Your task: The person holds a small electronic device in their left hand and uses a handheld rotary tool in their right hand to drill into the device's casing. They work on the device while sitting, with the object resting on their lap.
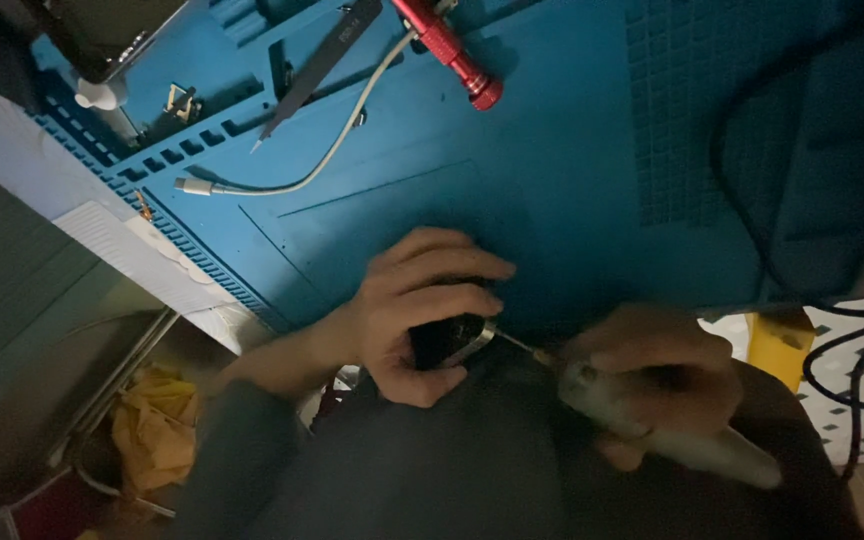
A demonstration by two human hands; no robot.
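Note:
My left hand (417, 305) grips a small dark device with a shiny metal edge (449, 340), held at the near edge of a blue work mat (552, 170). My right hand (657, 375) is wrapped around a pale, thick-handled screwdriver (672, 435). Its thin metal bit (517, 345) points left and touches the device's edge. Both hands sit close to my body, in dim light. Most of the device is hidden under my left fingers.
On the mat's far side lie a red screwdriver (450, 48), dark tweezers (317, 70) and a white cable (322, 150). Black cables (752, 230) loop at the right. A yellow block (777, 340) sits near the right edge. Yellow crumpled material (152, 435) lies lower left.

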